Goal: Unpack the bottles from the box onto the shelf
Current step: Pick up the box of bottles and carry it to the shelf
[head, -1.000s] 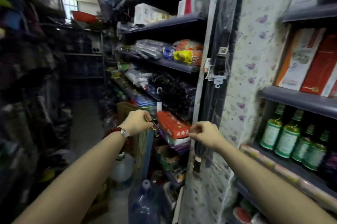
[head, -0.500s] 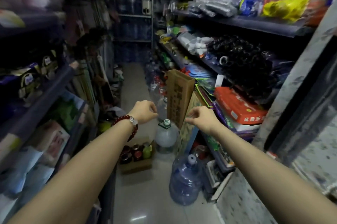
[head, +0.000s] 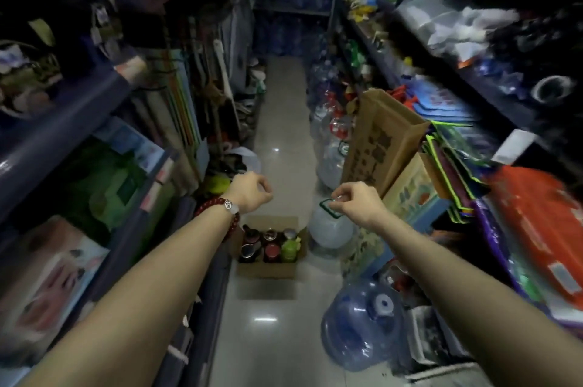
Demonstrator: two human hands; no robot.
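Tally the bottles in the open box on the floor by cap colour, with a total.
Bottles in the box, as far as the blur lets me tell:
Dark caps: 3, e.g.
Red caps: 1
Grey caps: 1
Green: 1
Total: 6

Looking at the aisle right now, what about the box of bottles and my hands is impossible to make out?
- Head view: bottles show only caps from above; labels hidden, too dark and small.
- Box: its left rim is covered by the left hand's wrist and bracelet.
- Right hand: curled fingers blurred; a grip is unclear.
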